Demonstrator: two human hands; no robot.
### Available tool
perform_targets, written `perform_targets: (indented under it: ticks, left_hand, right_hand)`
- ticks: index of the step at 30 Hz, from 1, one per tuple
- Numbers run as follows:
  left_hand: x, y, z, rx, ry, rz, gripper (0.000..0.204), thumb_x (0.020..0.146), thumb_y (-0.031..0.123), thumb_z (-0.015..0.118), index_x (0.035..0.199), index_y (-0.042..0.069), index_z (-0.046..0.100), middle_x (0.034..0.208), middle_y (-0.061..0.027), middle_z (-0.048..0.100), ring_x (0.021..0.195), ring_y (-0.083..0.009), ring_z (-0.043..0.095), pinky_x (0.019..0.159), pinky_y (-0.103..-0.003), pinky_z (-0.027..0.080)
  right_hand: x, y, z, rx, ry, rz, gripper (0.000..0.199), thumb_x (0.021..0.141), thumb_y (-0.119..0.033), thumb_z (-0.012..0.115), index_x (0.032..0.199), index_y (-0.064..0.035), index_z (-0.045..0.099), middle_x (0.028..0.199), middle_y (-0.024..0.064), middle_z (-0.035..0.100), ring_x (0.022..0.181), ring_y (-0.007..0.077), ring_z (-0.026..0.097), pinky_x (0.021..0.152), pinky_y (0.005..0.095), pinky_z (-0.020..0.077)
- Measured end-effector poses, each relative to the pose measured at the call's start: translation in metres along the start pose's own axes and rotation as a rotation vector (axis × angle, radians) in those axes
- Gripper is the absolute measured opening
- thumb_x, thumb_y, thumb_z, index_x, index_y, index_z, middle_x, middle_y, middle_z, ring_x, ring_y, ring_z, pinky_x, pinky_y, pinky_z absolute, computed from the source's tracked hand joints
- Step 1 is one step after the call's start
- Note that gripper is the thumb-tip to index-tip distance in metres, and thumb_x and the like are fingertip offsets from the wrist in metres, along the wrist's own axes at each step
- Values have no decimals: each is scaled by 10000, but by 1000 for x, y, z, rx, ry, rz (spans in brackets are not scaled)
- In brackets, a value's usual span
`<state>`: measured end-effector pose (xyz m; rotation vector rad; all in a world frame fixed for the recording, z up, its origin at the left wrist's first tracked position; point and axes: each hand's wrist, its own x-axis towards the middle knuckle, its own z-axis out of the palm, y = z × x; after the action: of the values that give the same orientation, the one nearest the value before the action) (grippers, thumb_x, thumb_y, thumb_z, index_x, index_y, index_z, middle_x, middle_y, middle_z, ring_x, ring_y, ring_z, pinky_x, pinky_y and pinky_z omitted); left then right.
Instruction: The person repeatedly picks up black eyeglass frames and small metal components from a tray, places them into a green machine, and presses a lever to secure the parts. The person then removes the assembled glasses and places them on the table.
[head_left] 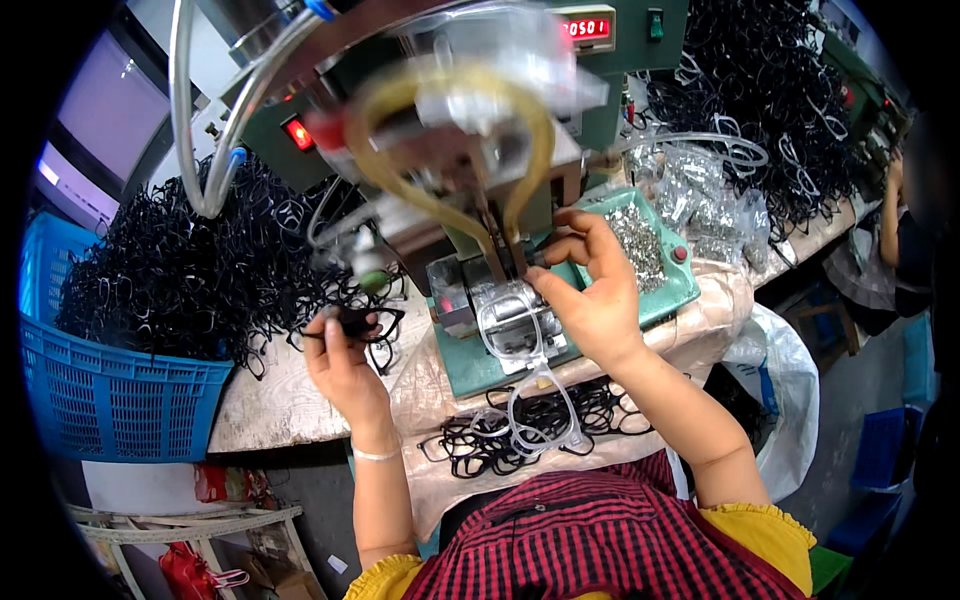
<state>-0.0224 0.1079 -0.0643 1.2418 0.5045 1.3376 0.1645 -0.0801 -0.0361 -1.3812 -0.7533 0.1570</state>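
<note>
My left hand [345, 375] pinches a black eyeglass frame [388, 325] beside the dark heap. My right hand [600, 295] is at the green press machine [480, 240], its thumb and fingers closed at the upper rim of a clear eyeglass frame [541, 352]. That frame lies across the metal fixture [512, 318] under the machine's narrow tip, one lens ring hanging toward me. What the right fingertips press on is partly hidden. A curved yellowish tube [540, 130] loops in front of the machine, blurred.
Black eyeglass frames heap up at left [190, 260] over a blue crate [130, 390] and at the back right [740, 90]. More frames [530, 425] lie near my lap. A green tray [688, 285] holds small metal parts, near plastic bags [700, 190]. Another person's arm [890, 210] shows far right.
</note>
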Motion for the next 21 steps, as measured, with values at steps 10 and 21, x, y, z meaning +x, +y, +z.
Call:
perform_targets:
  ticks: [10,21]
  left_hand:
    - [-9,72,72,-28,-528,490,135,1010,98,503,1108,21,555,1055,-180,641,943,-283,662,769,-420,581]
    - [-38,48,74,520,-1016,799,262,686,61,743,941,115,721,1046,-57,732,762,-242,643,879,-495,516]
  right_hand:
    - [-17,-35,10,197,-71,73,581,800,21,678,1332,30,446,1048,100,654,1008,164,612,961,302,432]
    - [-10,85,-100,-1027,91,-161,156,746,-140,752,890,-85,726,1192,146,633,1210,337,541,949,440,451]
